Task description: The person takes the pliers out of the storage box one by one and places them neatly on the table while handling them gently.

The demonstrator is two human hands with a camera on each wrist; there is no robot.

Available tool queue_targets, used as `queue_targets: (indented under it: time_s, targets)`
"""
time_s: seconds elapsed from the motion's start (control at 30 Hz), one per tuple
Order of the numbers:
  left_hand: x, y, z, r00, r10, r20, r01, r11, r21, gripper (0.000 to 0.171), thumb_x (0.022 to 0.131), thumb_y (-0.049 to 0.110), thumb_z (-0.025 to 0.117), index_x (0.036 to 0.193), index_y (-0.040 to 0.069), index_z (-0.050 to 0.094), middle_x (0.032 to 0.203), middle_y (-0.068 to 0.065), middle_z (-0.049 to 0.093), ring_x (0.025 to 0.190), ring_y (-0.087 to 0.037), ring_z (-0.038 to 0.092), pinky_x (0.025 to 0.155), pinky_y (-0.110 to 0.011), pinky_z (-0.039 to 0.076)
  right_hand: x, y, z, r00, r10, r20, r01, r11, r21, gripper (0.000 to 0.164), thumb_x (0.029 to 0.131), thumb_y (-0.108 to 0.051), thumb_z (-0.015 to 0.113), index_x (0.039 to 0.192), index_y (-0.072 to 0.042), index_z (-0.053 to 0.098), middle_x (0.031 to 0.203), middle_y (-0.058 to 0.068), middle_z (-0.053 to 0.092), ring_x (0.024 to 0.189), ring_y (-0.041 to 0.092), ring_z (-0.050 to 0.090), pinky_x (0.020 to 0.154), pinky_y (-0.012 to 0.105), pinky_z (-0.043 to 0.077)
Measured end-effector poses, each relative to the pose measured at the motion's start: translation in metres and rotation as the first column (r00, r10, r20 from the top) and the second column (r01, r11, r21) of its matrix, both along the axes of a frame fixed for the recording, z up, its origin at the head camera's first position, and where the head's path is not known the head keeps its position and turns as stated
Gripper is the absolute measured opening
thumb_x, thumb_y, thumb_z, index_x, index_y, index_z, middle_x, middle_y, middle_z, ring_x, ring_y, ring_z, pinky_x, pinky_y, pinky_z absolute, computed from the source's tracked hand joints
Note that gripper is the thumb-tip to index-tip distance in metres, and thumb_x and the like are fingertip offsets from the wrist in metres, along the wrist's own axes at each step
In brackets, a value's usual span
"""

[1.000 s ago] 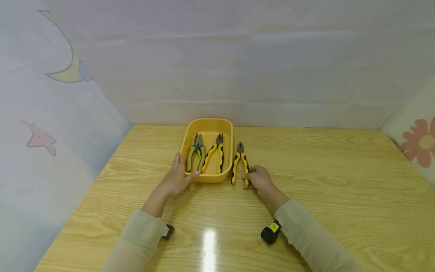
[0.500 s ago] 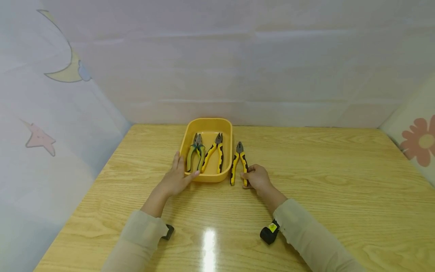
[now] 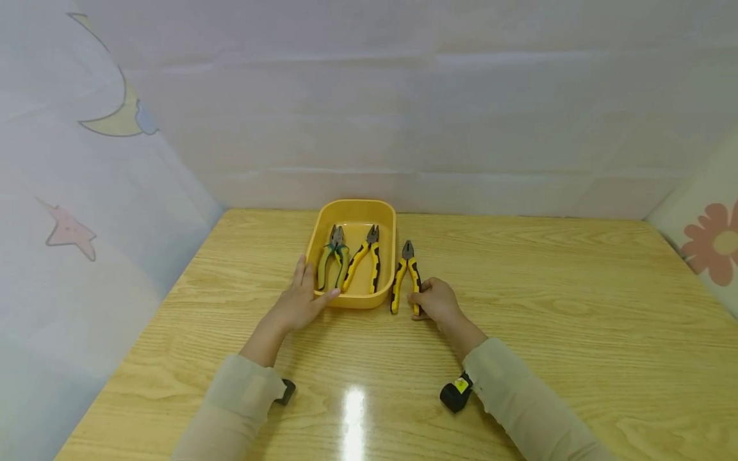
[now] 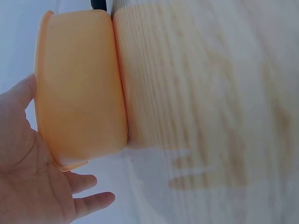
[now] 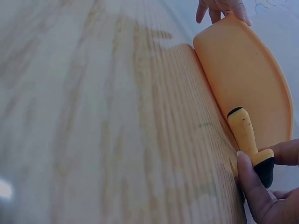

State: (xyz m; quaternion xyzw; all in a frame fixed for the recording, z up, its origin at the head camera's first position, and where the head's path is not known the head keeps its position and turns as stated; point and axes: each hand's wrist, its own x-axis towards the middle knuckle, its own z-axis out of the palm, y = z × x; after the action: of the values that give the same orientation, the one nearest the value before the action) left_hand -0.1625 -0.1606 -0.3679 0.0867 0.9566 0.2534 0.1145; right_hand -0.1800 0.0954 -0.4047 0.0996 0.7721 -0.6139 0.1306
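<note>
A yellow plastic bin [image 3: 360, 301] stands near the back of the table. In it lie green-handled pliers [image 3: 333, 259] on the left and yellow-and-black pliers [image 3: 373, 259] on the right. My left hand [image 3: 296, 304] rests on the bin's near left corner, fingers straight along the side and thumb over the front rim. Beside the bin's right wall is another pair of yellow-and-black pliers [image 3: 408, 272], jaws pointing away and handles spread. My right hand [image 3: 439, 301] pinches its right handle between thumb and fingers. The right wrist view shows the handle ends [image 5: 243, 128] close by the bin wall.
The wooden table [image 3: 548, 320] reaches to a pale cloth backdrop [image 3: 461, 128] behind the bin. A black wrist-worn device [image 3: 455, 396] hangs by the right sleeve, another [image 3: 285, 392] by the left.
</note>
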Motion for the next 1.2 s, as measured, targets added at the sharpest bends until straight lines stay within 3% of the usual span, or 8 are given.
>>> queue_targets:
  time_s: [0.67,0.97,1.2]
  targets:
    - [0.0,0.0,0.0002,1.0,0.004,0.003,-0.004,1.0,0.002,0.089,0.084,0.06,0.032,0.136,-0.003,-0.003,0.138,-0.01,-0.025,0.122,-0.043,0.015,0.093,-0.056,0.019,0.0007,-0.0013,-0.0036,0.996,0.027,-0.091,-0.008,0.979,0.203,0.019,0.079,-0.006,0.058,0.092,0.007,0.052,0.081,0.016,0.051,0.054,0.016,0.052,0.048,0.026,0.048]
    - [0.0,0.0002,-0.0003,1.0,0.008,0.004,-0.008,1.0,0.0,0.087,0.085,0.057,0.033,0.136,-0.002,-0.004,0.139,-0.01,-0.024,0.121,-0.043,0.016,0.092,-0.056,0.021,0.0026,0.0009,0.0009,0.985,0.076,-0.153,-0.012,0.924,0.381,0.025,0.077,-0.012,0.06,0.093,0.007,0.057,0.083,0.015,0.057,0.063,0.019,0.048,0.049,0.024,0.038]
    - [-0.0004,0.0003,-0.0001,1.0,0.009,0.005,-0.009,1.0,0.005,0.087,0.085,0.058,0.033,0.136,-0.002,-0.004,0.139,-0.01,-0.025,0.122,-0.043,0.017,0.092,-0.056,0.02,0.003,0.0014,0.0012,0.983,0.079,-0.168,-0.007,0.919,0.393,0.021,0.077,-0.011,0.06,0.089,0.006,0.058,0.081,0.014,0.058,0.066,0.02,0.049,0.052,0.025,0.039]
